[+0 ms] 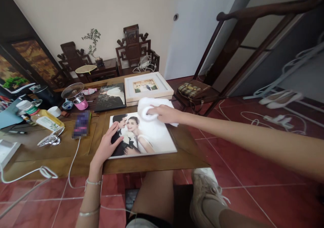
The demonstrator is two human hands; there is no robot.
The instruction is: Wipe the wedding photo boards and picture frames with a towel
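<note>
A photo panel [152, 138] with a wedding portrait of two people lies flat near the front edge of the wooden table. My left hand [109, 143] rests on its left side, fingers stretched out and apart. In my right hand [162, 114] is a bunched white cloth [145, 105], pressed on the panel's upper right corner. The cloth curls into a loop around my fingertips, which are partly hidden, and its far end hangs past the panel's edge. Behind the panel sit a white-framed photo [164, 83] on a stack and a dark photo panel [100, 98].
On the left of the table [118, 167] stand a pink mug [81, 103], a bottle of yellow liquid [48, 121], a clear hair claw [52, 139] and a phone [81, 125] on a white cable. A chair [202, 93] bearing a checked bag [188, 89] is at right.
</note>
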